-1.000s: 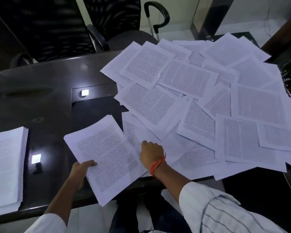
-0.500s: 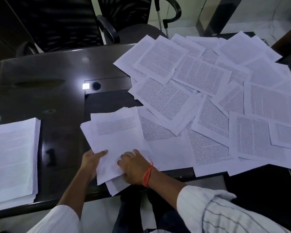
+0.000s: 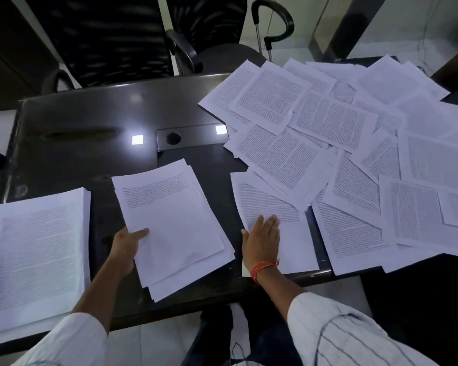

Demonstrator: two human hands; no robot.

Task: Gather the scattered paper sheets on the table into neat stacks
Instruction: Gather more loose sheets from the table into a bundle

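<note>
Left of the cable grommet [image 3: 173, 138], at the tabletop's [image 3: 90, 122] near edge: finished stack [image 3: 37, 257], squared, parked clear of the work. Directly below the grommet: small bundle [image 3: 169, 225], edges fanned; left hand [image 3: 127, 243] grips its near-left corner, thumb on top, likely to keep gathered pages together while more come. Right of the grommet: scattered sheets [image 3: 341, 154], overlapping, most still loose. Right hand [image 3: 262, 239] lies flat, fingers straight, pressing the nearest sheet [image 3: 270, 207], apparently to slide it toward the bundle.
</note>
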